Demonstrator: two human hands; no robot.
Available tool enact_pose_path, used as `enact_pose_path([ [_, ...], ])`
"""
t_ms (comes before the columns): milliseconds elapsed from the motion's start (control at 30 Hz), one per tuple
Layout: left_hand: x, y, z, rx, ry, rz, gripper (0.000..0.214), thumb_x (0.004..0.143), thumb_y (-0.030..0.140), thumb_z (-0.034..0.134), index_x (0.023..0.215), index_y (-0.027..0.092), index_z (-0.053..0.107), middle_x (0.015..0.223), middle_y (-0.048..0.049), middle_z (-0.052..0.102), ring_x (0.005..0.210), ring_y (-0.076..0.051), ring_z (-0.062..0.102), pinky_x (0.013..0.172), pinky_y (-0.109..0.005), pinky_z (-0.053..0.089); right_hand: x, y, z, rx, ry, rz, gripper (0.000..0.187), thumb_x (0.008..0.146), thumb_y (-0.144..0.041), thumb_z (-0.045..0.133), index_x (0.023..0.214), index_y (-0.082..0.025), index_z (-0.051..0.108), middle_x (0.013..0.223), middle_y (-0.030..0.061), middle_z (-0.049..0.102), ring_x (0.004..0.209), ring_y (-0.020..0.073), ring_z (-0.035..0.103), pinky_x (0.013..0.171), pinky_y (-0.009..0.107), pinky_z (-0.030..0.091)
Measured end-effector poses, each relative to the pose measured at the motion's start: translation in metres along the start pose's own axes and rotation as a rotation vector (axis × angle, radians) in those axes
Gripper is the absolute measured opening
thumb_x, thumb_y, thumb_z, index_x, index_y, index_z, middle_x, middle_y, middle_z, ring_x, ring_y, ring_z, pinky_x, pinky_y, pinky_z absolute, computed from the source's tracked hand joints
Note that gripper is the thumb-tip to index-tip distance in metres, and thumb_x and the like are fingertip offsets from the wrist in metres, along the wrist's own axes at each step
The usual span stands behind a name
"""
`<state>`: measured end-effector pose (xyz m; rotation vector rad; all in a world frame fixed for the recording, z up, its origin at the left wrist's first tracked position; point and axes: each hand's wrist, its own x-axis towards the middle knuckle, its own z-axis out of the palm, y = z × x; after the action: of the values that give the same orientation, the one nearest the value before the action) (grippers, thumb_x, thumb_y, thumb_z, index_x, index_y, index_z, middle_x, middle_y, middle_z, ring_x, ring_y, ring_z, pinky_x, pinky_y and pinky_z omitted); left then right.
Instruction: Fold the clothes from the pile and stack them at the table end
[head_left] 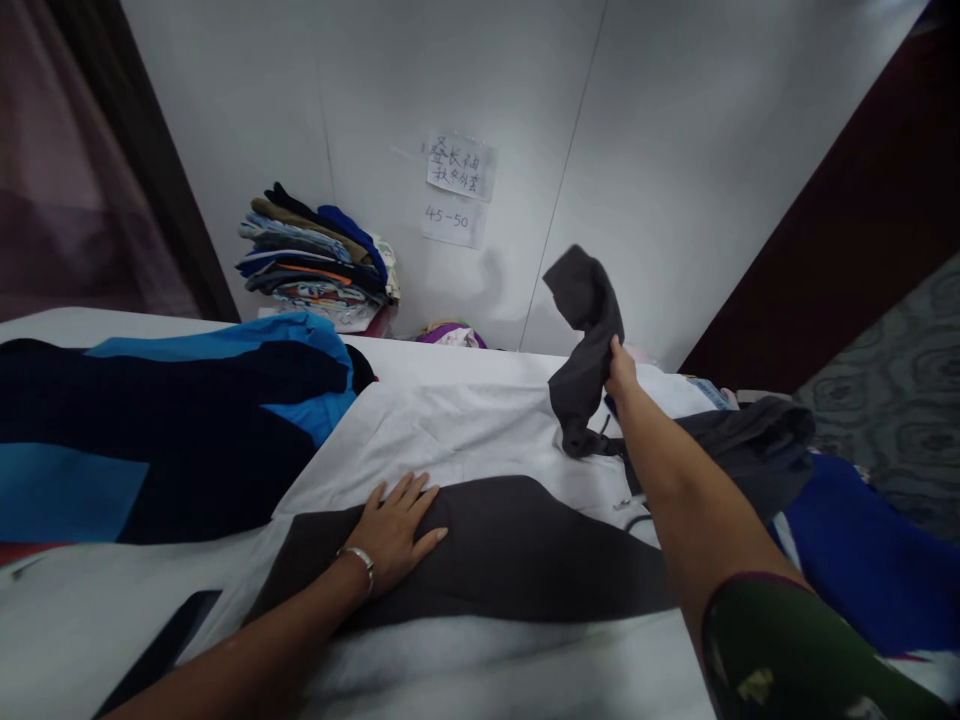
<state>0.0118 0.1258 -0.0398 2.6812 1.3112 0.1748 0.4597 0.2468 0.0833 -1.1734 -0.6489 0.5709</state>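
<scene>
A dark grey garment, apparently a jacket (525, 550), lies across the white-covered table. My left hand (397, 530), with a bracelet at the wrist, rests flat on its left part with the fingers spread. Farther back on the right, my right hand (619, 372) is closed on a dark grey fabric part (592, 320) that hangs in the air; whether this is a sleeve or the hood is unclear. A thin cord and a small metal piece show below that hand. More bunched dark grey cloth (757, 450) lies right of my right forearm, which partly covers it.
On the left lies a navy and light blue garment (210, 430). A stack of folded clothes (319, 250) stands against the wall at the back, beside a handwritten paper sign (459, 168). Blue clothing (870, 550) lies at the right. A dark flat object (165, 645) is at the lower left.
</scene>
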Motion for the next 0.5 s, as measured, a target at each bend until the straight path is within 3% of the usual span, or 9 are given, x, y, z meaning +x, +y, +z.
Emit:
enact_pose_path([
  [167,0.000,0.003,-0.003,0.012,-0.035,-0.021,0.069,0.085,0.064,0.033,0.138,0.021,0.044,0.149,-0.0101,0.035,0.138,-0.032,0.026,0.110,-0.055,0.016,-0.036,0.032,-0.031,0.056,-0.061,0.135,0.015,0.073,-0.029,0.053,0.082,-0.018,0.058,0.075,0.0029,0.068,0.076,0.0176,0.065,0.078,0.036,0.056],
  [300,-0.004,0.006,-0.007,-0.024,-0.045,-0.022,0.067,0.085,0.063,0.034,0.138,0.023,0.043,0.149,-0.0096,0.033,0.139,-0.031,0.025,0.110,-0.055,0.014,-0.051,0.032,-0.045,0.108,-0.088,0.175,0.014,0.065,-0.019,0.049,0.076,-0.020,0.057,0.071,0.0014,0.067,0.077,0.0176,0.065,0.082,0.037,0.054],
  [400,0.003,0.004,-0.018,-0.102,-0.114,-0.062,0.062,0.085,0.062,0.034,0.133,0.025,0.049,0.147,-0.0073,0.038,0.137,-0.030,0.029,0.109,-0.053,0.019,-0.046,0.026,-0.052,0.150,-0.135,0.114,0.016,0.061,-0.017,0.052,0.075,-0.020,0.058,0.074,0.0009,0.067,0.080,0.0181,0.064,0.085,0.038,0.053],
  [500,0.027,-0.004,-0.042,-0.215,-0.149,-0.115,0.054,0.090,0.055,0.026,0.119,0.026,0.060,0.133,-0.0038,0.056,0.125,-0.024,0.047,0.104,-0.040,0.034,-0.040,0.018,-0.053,0.125,-0.204,-0.054,0.022,0.058,-0.016,0.054,0.078,-0.021,0.059,0.078,0.0011,0.067,0.081,0.0191,0.064,0.086,0.040,0.053],
])
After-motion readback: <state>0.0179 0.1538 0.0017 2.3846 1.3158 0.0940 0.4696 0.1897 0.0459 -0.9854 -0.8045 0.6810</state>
